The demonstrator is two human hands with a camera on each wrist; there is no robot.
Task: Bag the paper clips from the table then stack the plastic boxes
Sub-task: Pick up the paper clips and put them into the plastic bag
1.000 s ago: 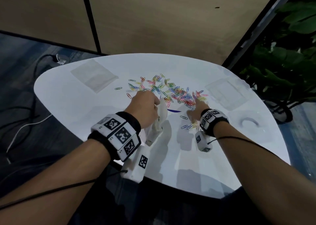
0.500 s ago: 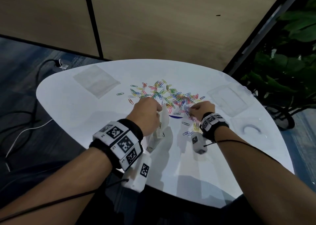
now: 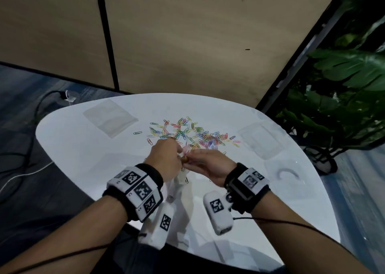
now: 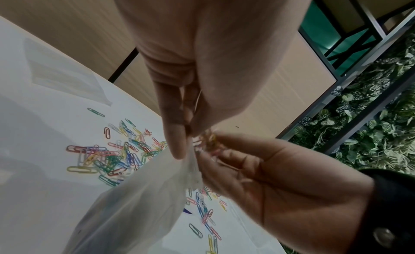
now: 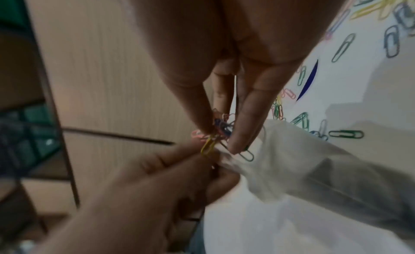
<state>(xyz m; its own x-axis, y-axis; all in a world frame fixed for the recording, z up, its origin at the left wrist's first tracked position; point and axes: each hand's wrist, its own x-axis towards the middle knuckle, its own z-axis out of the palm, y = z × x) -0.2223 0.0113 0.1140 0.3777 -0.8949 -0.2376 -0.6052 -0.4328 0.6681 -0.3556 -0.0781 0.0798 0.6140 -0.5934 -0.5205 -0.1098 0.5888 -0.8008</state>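
- A small bunch of clips point(image 5: 219, 132) is being pinched between the fingertips of the right hand point(image 3: 209, 166), right at the mouth of the bag point(image 4: 143, 195).
- The bag is being gripped at its top edge by the left hand point(image 3: 166, 161), fingers and thumb closed on the plastic, and it is hanging down toward the table point(image 3: 83, 159).
- The two hands are being held touching each other above the table's near half.
- The rest of the clips point(image 3: 187, 133) are lying scattered on the table just beyond the hands.
- In the head view the pinched bunch is being hidden almost wholly by the hands; only a pale, pinkish blur is showing between them.
- In the right wrist view a yellow clip point(image 5: 207, 147) and a green clip point(image 5: 247, 155) are being seen hanging from the bunch beside the bag's rim.
- In the left wrist view the bag's translucent body is being shown slanting down across the table, with loose clips on both sides of it.
- Two clear boxes point(image 3: 261, 142) are lying flat on the table's right side, one nearer than the other; a second bag point(image 3: 110, 117) is lying at the far left.
- The table is white, rounded and glossy.
- Beige wall panels point(image 3: 187, 34) are standing behind it, a leafy plant point(image 3: 343, 90) to the right, and cables point(image 3: 25, 169) are lying on the dark floor at the left.
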